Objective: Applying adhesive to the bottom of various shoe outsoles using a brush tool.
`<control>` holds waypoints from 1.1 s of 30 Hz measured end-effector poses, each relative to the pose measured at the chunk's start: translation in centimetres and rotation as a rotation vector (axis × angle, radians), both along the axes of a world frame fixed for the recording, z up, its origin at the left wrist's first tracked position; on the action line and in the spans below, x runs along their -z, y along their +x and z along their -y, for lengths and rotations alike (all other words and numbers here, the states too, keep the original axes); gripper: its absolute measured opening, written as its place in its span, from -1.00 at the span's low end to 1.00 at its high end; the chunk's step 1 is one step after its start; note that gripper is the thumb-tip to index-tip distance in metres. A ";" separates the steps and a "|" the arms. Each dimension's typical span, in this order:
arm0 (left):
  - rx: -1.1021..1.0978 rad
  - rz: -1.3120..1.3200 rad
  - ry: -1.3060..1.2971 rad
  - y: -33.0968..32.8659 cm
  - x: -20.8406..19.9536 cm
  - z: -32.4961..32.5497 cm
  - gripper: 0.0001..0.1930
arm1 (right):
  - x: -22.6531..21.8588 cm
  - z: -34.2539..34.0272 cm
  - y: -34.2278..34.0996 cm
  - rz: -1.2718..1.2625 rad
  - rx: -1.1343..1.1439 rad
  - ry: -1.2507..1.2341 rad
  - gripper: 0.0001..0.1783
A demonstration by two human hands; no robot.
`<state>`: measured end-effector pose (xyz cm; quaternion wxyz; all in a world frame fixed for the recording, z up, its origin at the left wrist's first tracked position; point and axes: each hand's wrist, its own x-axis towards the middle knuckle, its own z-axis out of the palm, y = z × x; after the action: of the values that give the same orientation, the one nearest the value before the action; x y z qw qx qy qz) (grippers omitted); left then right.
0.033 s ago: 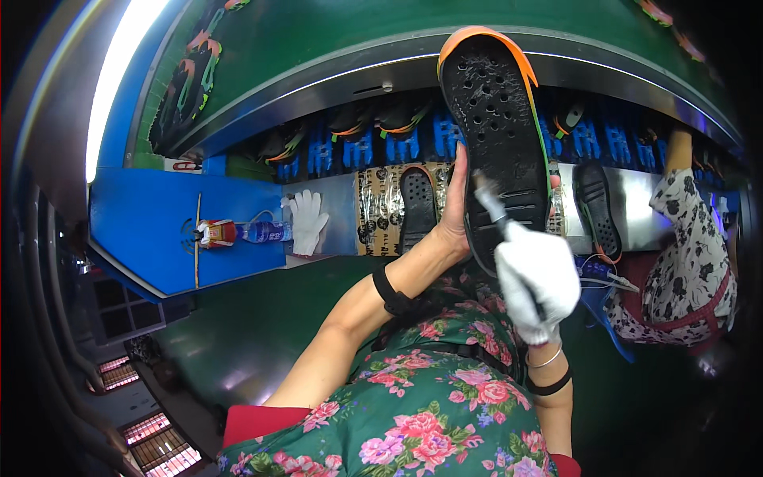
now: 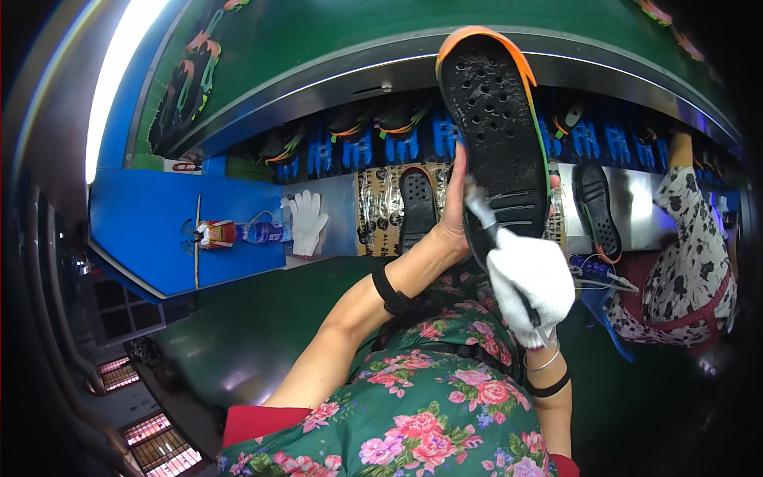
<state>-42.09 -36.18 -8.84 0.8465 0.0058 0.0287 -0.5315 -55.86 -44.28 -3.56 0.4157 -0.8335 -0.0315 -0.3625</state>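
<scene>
A black shoe sole (image 2: 497, 119) with a perforated upper part and an orange-and-green rim is raised upright in front of me. My bare left hand (image 2: 453, 211) grips it, thumb along its left edge and fingertips showing at its right edge. A white knit glove covers my right hand (image 2: 531, 278), whose fingers close round a small brush (image 2: 482, 211). The bristles, blurred by motion, are at the sole's lower left edge, close to my left thumb. Behind my left wrist, another black sole (image 2: 417, 199) lies on a surface covered with printed packing tape (image 2: 377, 211).
A third sole (image 2: 596, 203) lies on the metal ledge to the right, beside a co-worker's patterned sleeve (image 2: 683, 199). Leftward, a white glove (image 2: 307, 222), a bottle (image 2: 266, 231) and a thin stick (image 2: 197, 254) lie on the bench. Blue holders (image 2: 403, 149) line the space under the green conveyor (image 2: 334, 56).
My gloved right hand and the brush have shifted slightly left, bringing the bristles to the sole's left edge. My left hand and the sole have stayed almost still.
</scene>
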 end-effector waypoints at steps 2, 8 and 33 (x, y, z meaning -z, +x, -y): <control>0.041 0.050 -0.100 1.0 0.3 0.3 0.09 | -0.1 0.6 -0.2 -0.046 -0.100 0.169 -0.74; -0.003 0.047 -0.003 0.4 -0.6 0.6 0.07 | 0.6 1.3 -0.3 0.008 0.009 0.049 -0.69; 0.116 0.205 -0.033 2.2 0.6 -1.5 0.18 | 0.9 1.1 -1.8 -0.087 -0.248 0.355 -0.76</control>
<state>-39.93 -34.67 -9.42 0.8129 0.0478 -0.0673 -0.5765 -57.62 -45.33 -4.44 0.5982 -0.7520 -0.0515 -0.2720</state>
